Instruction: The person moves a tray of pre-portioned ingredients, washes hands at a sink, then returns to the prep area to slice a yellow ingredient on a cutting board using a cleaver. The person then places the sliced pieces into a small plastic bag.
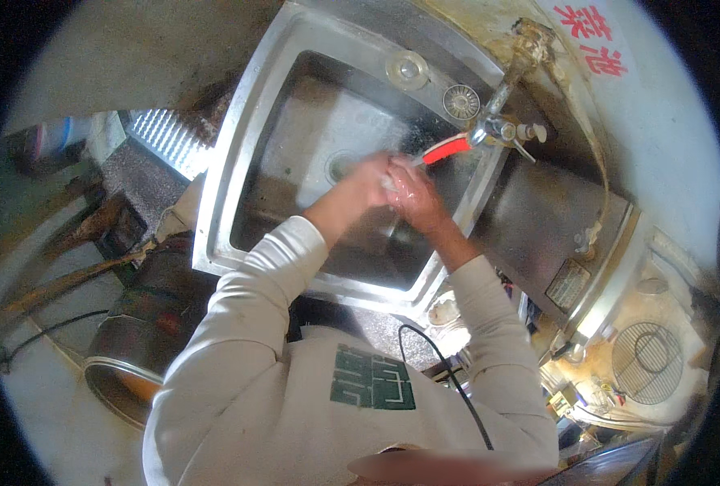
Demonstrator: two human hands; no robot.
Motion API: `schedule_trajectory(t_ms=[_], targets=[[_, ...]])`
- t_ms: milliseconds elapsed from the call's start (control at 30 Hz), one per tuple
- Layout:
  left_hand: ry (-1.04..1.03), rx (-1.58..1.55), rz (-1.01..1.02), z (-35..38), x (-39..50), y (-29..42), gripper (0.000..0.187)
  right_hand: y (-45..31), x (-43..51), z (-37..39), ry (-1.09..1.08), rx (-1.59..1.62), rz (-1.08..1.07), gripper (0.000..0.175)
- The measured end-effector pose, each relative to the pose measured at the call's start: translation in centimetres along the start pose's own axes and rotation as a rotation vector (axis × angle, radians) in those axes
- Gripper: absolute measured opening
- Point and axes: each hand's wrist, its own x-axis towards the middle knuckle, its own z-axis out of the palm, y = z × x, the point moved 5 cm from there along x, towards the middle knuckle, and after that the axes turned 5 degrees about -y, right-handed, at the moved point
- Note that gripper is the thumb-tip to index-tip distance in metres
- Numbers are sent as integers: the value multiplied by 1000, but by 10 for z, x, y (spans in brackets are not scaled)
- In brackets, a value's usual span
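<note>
My left hand and my right hand are pressed together over the basin of a stainless-steel sink. Both are just below the end of a chrome faucet whose spout carries a red sleeve. Clear water runs from the spout onto the hands, and the right one looks wet. Something whitish shows between the palms; whether it is foam or an object cannot be made out. Behind the left hand lies the round drain, partly covered by it.
A sink strainer and a round drain fitting sit on the back ledge. To the right stands a metal cabinet; beyond it lies a round wire rack. A large metal cylinder is at lower left. A black cable hangs before my chest.
</note>
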Motion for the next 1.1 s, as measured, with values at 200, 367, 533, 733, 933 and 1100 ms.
schedule_trajectory(t_ms=[200, 367, 533, 733, 933, 1100], targets=[[89, 916, 393, -18, 17, 4, 33, 29, -2, 56, 530, 1017, 600, 32], [374, 2037, 532, 7, -3, 17, 45, 65, 0, 56, 963, 1515, 1103, 30], [122, 1358, 280, 24, 4, 66, 45, 18, 24, 58, 661, 1662, 895, 32], [49, 244, 252, 16, -12, 16, 39, 1, 58, 47, 683, 2052, 794, 20], [142, 551, 438, 17, 14, -1, 36, -19, 71, -7, 428, 789, 853, 32], [92, 1072, 398, 0, 10, 20, 34, -49, 62, 9, 145, 477, 670, 47]])
